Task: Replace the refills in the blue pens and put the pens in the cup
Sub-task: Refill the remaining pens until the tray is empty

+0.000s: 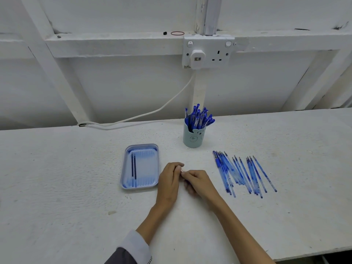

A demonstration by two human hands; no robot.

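Centre of the table (pixel 76 187): left hand (pixel 169 180) and right hand (pixel 198 182) meet, fingertips touching.
Left fingers: curled, pinching a small piece where the hands join.
Right fingers: curled too, closed on the same piece, with a hint of blue under the palm.
Held thing: mostly hidden. I read it as a pen (pixel 182 170) being refilled, but can't confirm.
Tray (pixel 139 188): just left of the left hand, two dark refills (pixel 133 166) side by side inside.
Cup (pixel 194 139): behind the hands, upright, crowded with blue pens (pixel 200 117).
Loose pile (pixel 242 172): thin blue pieces fanned out to the right, well apart from the hands.
Risk one: a small part slips the pinch and rolls off the table.
Risk two: a refill pushed in crooked jams or bends.
Risk three: forcing another pen into that full cup tips it.
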